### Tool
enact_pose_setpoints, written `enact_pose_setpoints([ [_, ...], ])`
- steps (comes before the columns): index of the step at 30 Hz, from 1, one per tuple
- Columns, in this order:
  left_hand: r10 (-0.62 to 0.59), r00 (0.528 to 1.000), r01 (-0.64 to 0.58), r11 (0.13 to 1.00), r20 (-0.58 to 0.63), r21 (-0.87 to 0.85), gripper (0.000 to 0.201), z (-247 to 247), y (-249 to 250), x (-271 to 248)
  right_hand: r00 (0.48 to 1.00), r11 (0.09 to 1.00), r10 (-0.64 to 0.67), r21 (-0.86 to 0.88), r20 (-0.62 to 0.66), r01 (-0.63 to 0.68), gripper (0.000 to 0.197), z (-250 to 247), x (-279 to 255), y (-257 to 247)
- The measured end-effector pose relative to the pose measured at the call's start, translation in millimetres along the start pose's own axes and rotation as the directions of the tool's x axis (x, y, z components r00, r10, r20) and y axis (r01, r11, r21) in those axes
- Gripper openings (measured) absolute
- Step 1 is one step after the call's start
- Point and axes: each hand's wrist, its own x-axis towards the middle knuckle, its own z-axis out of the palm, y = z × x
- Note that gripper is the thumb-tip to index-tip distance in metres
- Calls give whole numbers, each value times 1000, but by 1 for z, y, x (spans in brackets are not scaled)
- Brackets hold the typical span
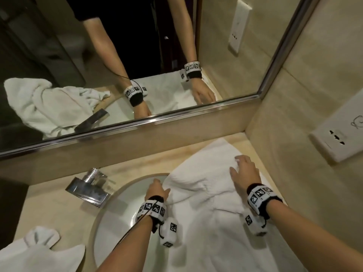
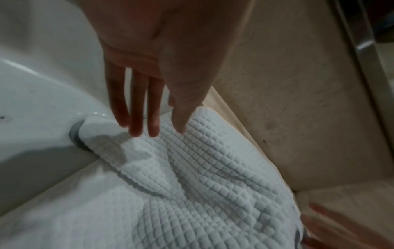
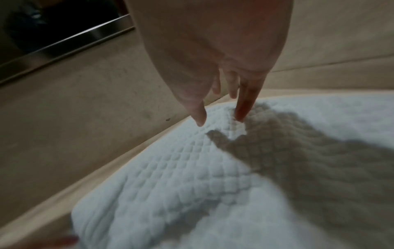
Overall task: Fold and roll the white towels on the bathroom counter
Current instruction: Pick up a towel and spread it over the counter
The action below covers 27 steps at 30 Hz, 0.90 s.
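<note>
Both hands are laid on one white waffle-weave towel (image 1: 206, 203) that is spread over the right part of the beige counter (image 1: 49, 203), its near-left part draped over the rim of the round white sink (image 1: 117, 209).

At far left, a second white towel (image 1: 35, 250) is seen crumpled on the counter beside the sink. Behind the sink a chrome faucet (image 1: 88, 190) is mounted, and a mirror (image 1: 98, 55) with a metal frame is set above the backsplash; the arms and both towels are reflected in it.

The left hand (image 1: 156, 190) is held at the towel's far-left corner over the sink edge, fingers (image 2: 134, 107) straight and close together, tips touching the cloth; nothing is gripped. In the left wrist view the corner is seen hanging into the sink.

The right hand (image 1: 245, 171) is spread flat on the towel's far-right part, fingers (image 3: 245, 101) extended and tips pressed onto the cloth; nothing is held. Wristbands with black-and-white square markers are worn on both wrists.

On the right wall a white socket plate (image 1: 341, 138) is fixed; a small outline drawing is printed on it, but it cannot be read.
</note>
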Motion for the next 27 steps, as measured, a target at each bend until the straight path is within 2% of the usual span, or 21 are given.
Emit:
enact_pose_setpoints([
  [2, 4, 999, 6, 984, 52, -180, 63, 7, -4, 6, 999, 995, 16, 95, 48, -20, 65, 4, 14, -4],
  [5, -12, 995, 53, 899, 97, -435, 53, 16, -5, 7, 980, 973, 181, 131, 87, -191, 82, 6, 29, -4],
  [7, -47, 992, 108, 811, 120, -574, 45, 18, -4, 6, 962, 956, 258, 124, 83, -267, 78, 6, 35, -2],
  [10, -83, 988, 154, 674, 133, -723, 43, 18, -3, 10, 957, 950, 278, 123, 83, -287, 59, 7, 40, 4],
  [13, -93, 980, 196, 589, 175, -784, 42, 18, -3, 10, 954, 909, 299, 302, 11, -288, 43, 10, 44, 9],
  [16, -71, 974, 213, 593, 213, -777, 40, 18, 0, 6, 937, 870, 327, 425, -122, -248, 21, 7, 47, 10],
  [21, -2, 982, 149, 609, 186, -779, 39, 14, 11, 5, 939, 875, 302, 439, -164, -205, 22, -9, 41, 6],
  [24, -35, 978, 179, 643, 205, -745, 37, 16, 15, 6, 935, 877, 312, 429, -166, -216, 23, -11, 36, 7],
  [27, -83, 976, 205, 641, 199, -739, 39, 19, 14, 7, 912, 840, 338, 511, -232, -181, 27, -15, 32, 6],
])
